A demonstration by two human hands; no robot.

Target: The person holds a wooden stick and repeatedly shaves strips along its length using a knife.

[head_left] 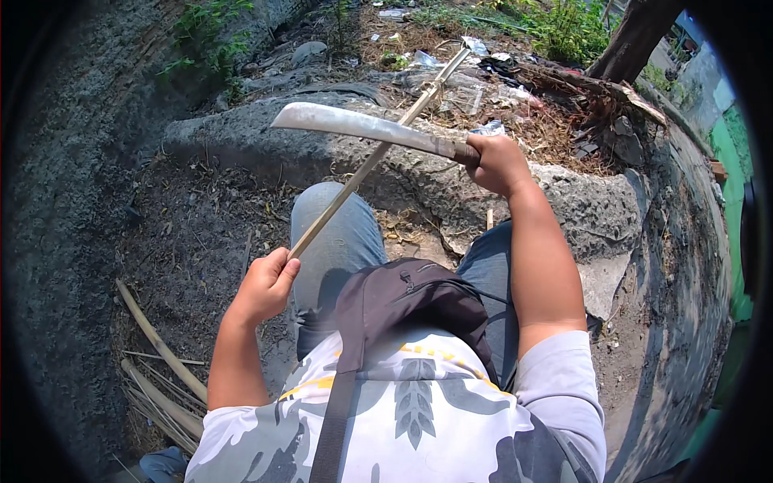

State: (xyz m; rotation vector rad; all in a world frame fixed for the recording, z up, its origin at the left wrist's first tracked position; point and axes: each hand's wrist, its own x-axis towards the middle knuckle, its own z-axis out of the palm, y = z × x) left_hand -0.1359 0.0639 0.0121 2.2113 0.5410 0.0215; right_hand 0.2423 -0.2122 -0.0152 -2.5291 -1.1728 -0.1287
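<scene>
My right hand is closed round the dark handle of a machete, whose broad, slightly curved blade points to the left. The blade crosses over a long, thin wooden stick; whether it touches the wood I cannot tell. Closed round the near end of that stick is my left hand, in front of my bent knee. The stick slants up and away to the right, and frayed strands hang about its far part. Its far tip lies over the littered ground past the concrete ledge.
A rough concrete ledge runs across in front of my knees. Beyond it are dry leaves, plastic scraps and a tree trunk. Curved pale stalks and thin strips lie at the lower left. A dark bag rests on my lap.
</scene>
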